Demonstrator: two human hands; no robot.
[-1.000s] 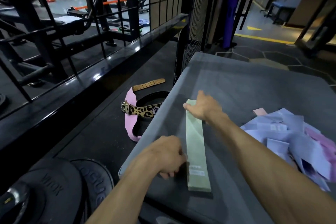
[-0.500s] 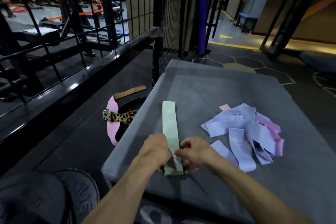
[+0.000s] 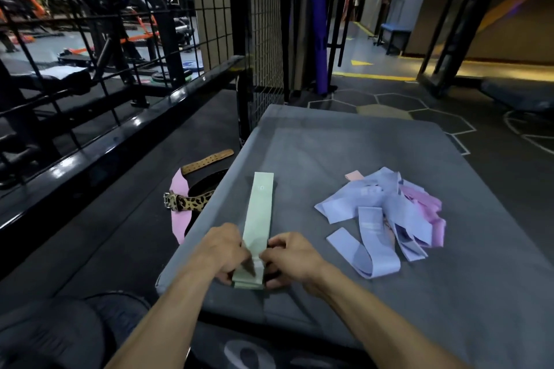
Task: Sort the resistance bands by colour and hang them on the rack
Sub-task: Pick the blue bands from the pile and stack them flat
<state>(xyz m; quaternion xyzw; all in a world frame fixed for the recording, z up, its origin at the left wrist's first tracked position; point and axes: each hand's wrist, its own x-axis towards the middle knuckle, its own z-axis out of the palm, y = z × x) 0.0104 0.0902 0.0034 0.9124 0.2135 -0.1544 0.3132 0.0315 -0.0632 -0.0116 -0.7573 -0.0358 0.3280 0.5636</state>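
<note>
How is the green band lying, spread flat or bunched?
Spread flat: the green band lies straight on the mat, both hands pinching its near end.

A leopard-print belt (image 3: 192, 202), a pink belt (image 3: 179, 220) and a tan strap (image 3: 207, 157) lie on the dark floor (image 3: 126, 237) beside the grey counter (image 3: 344, 144).

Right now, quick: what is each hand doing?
Left hand: fingers curled, gripping the near end of the long pale green fabric resistance band.
Right hand: pinching the same band's near end from the other side.
</note>
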